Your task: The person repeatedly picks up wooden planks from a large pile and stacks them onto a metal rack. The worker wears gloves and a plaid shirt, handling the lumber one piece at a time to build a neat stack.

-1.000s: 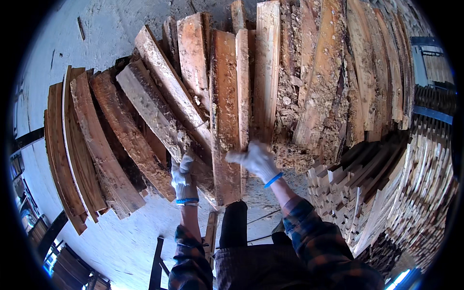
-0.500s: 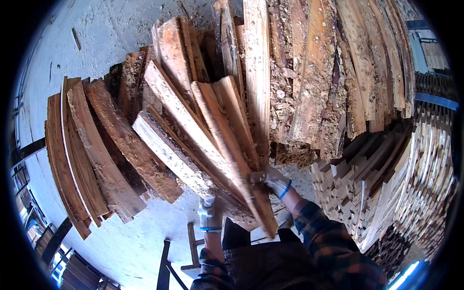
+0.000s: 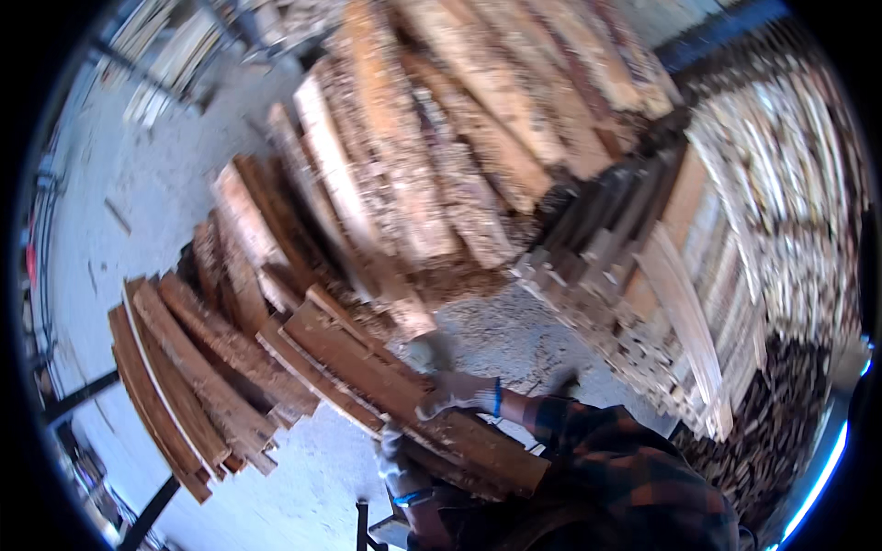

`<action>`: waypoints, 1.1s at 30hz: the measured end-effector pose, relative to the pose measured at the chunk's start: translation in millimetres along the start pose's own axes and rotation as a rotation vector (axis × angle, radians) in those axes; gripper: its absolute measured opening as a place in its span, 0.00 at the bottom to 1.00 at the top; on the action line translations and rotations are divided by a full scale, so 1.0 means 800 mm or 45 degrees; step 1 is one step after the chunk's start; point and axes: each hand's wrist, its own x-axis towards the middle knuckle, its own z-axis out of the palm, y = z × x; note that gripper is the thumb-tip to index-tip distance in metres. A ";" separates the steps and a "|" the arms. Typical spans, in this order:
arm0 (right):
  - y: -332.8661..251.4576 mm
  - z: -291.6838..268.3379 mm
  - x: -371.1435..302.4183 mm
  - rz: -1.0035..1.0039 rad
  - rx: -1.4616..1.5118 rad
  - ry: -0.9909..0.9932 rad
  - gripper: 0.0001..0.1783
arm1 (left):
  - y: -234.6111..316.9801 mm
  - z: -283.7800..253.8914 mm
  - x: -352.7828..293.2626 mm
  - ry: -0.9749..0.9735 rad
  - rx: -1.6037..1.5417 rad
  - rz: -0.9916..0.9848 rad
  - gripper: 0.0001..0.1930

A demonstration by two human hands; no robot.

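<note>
slab (image 3: 404,386): long bark-edged board, reddish brown, lying slantwise from upper left to lower right just in front of the body; near end at about waist level, far end over the fanned pile.
right hand (image 3: 457,395): gloved, white with a blue cuff, laid on top of the slab near its middle, fingers curled over the upper edge, gripping it; placed so as to steady and steer a long, heavy piece.
left hand (image 3: 401,466): gloved likewise, below the slab and nearer its near end, pressed to the underside; fingers largely hidden, so cannot tell whether closed round it; reads as carrying the weight from beneath.
fanned pile (image 3: 197,367): more slabs left of the held slab, spread like a fan on the floor (image 3: 156,193).
big heap (image 3: 441,156): beyond the slab, rough bark offcuts leaning together.
stacks (image 3: 726,275): right of the slab, thin cut strips layered in tidy rows.
containers: none in view; wood kept in loose piles only.
sleeve (image 3: 634,468): dark plaid, right of the slab.
</note>
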 end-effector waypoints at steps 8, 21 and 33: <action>-0.076 -0.015 -0.220 -0.263 -0.468 0.139 0.44 | -0.010 0.089 -0.185 -0.110 0.233 0.719 0.35; -0.178 -0.152 -0.829 -0.985 -1.093 1.343 0.55 | -0.132 0.456 -0.404 -0.292 0.952 2.459 0.29; 0.139 -0.344 -0.823 -0.457 -2.043 2.298 0.16 | -0.324 0.579 -0.402 -1.404 0.800 2.236 0.42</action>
